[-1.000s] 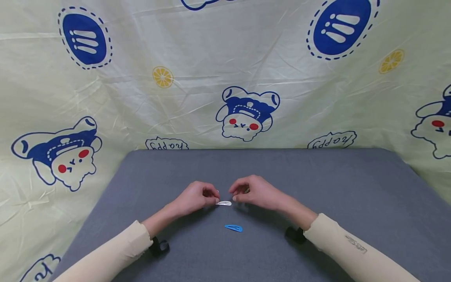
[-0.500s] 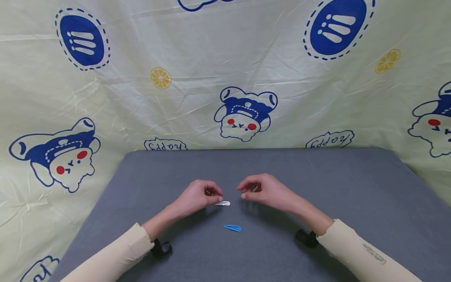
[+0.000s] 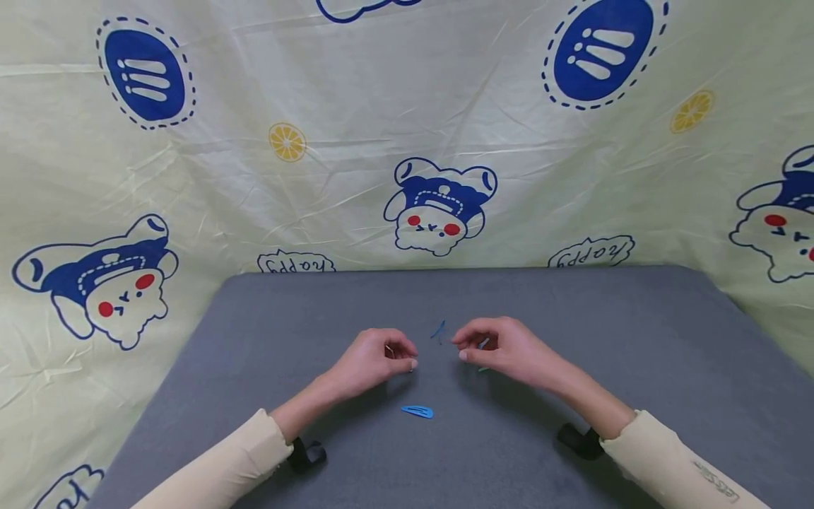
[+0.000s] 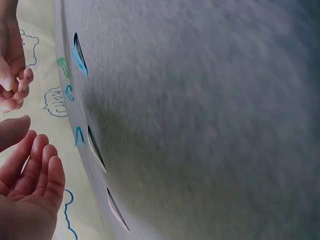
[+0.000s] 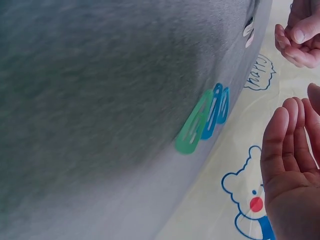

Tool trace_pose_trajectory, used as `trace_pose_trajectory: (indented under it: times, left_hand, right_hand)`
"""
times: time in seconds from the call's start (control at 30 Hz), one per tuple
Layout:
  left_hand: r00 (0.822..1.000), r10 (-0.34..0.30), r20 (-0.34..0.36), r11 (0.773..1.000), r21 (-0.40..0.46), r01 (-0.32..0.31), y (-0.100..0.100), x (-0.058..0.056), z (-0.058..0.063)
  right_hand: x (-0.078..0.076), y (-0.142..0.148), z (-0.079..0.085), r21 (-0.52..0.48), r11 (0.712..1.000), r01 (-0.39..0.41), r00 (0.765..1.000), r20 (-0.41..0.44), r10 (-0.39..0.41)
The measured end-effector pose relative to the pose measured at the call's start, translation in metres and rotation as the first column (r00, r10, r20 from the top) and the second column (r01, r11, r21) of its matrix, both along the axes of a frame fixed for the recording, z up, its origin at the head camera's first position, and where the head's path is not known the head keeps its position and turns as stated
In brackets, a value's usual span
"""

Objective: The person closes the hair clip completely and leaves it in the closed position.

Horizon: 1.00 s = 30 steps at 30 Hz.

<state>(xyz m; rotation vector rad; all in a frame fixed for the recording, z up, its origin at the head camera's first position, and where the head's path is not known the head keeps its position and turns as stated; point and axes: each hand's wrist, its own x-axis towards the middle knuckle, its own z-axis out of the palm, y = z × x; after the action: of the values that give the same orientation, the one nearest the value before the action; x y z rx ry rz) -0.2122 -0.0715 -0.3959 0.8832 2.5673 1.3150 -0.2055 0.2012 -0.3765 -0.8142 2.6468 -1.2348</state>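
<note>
Both hands hover over the grey table with loosely bent fingers and hold nothing. My left hand (image 3: 375, 360) is above a white hair clip (image 4: 96, 150) and a pinkish hair clip (image 4: 117, 210), which it mostly hides in the head view. To its right, my right hand (image 3: 509, 350) is over a green hair clip (image 5: 194, 125) and a blue hair clip (image 5: 212, 112), largely covered in the head view. A thin blue hair clip (image 3: 438, 330) lies between the hands, farther back. Nearer the front, another blue hair clip (image 3: 417, 411) lies flat.
The grey table (image 3: 305, 304) reaches back to a pale curtain (image 3: 356, 141) printed with blue cartoon bears and orange slices. Dark straps (image 3: 308, 455) sit at both wrists below the cream sleeves (image 3: 219, 459).
My right hand has moved right, uncovering the thin blue clip behind. My left hand has shifted slightly right and now covers the white clip. The front blue clip has stayed put.
</note>
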Motion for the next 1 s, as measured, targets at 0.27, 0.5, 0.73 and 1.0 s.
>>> trace_pose_trajectory:
  times: [0.27, 0.5, 0.73, 1.0]
  left_hand:
    - [1.000, -0.021, -0.021, 0.999, -0.025, 0.020, 0.015, -0.002, -0.001]
    - [0.999, -0.046, 0.017, 0.998, -0.048, 0.047, 0.026, -0.004, -0.002]
    - [0.996, -0.079, 0.047, 0.995, -0.049, 0.082, 0.033, -0.006, -0.004]
    - [0.994, -0.098, 0.054, 0.994, -0.037, 0.100, 0.037, -0.006, -0.004]
  right_hand:
    - [0.006, 0.017, -0.002, 0.010, 0.998, 0.054, 0.998, 0.012, -0.054]
    - [0.010, 0.030, -0.007, 0.005, 0.998, 0.064, 0.998, -0.009, -0.064]
    - [0.008, 0.043, -0.014, 0.015, 0.997, 0.077, 0.997, -0.014, -0.077]
    - [0.005, 0.057, -0.024, 0.052, 0.995, 0.081, 0.997, 0.012, -0.082]
